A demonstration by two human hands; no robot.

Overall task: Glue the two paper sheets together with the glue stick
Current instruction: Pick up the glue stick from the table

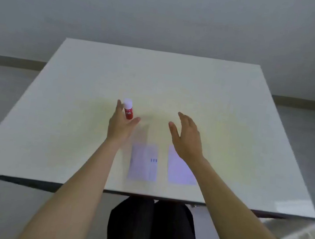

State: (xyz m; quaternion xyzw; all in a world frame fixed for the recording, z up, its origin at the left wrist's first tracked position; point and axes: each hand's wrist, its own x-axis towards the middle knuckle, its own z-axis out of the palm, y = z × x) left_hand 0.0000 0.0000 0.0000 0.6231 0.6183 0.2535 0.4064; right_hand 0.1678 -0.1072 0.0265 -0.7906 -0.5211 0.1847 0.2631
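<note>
We take the glue stick (128,109) as our landmark: red body, white cap, standing upright on the pale tabletop (233,113), left of centre.

Left hand (120,126): grip open, fingers spread, thumb out toward the right. The stick sits in the gap between the fingers and the thumb; the picture is blurred and we cannot tell whether skin touches it. The hand is not closed round it.

Right hand (187,137): to the right of the stick and apart from it, raised over the tabletop, grip open, palm turned toward the left, holding nothing.

Left paper sheet (144,160): nearer to us than the stick and a little to its right, lying flat, pale lilac, with a few short blue marks we cannot read. Its left edge lies beside the left forearm.

Right paper sheet (179,170): further right of the stick, flat, beside the first sheet with a bare strip of tabletop between them; the right wrist and forearm cover its right part.

Bare tabletop lies between the stick and the sheets. Dark trousers (150,228) show below the near edge of the tabletop
</note>
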